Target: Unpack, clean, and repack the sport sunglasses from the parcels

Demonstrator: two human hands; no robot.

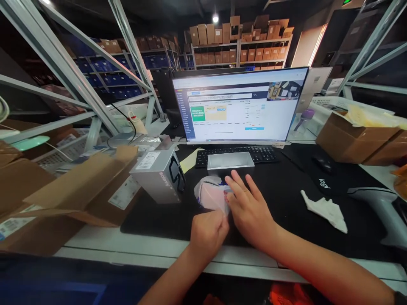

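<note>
A pale pinkish item in a crinkled plastic bag lies on the black desk mat, with bluish print showing at its edges. My left hand is closed in a fist at the bag's near edge, pinching the plastic. Beside it, my right hand has its fingers stretched and spread, the thumb side touching the bag's right edge. Just beyond sits an open, shallow white box part in front of the keyboard. To the left stands a grey product box with a dark device pictured on its side.
An open cardboard carton takes up the left side. Behind the keyboard stands a monitor. On the right are a crumpled white tissue, a mouse, a handheld scanner and another carton.
</note>
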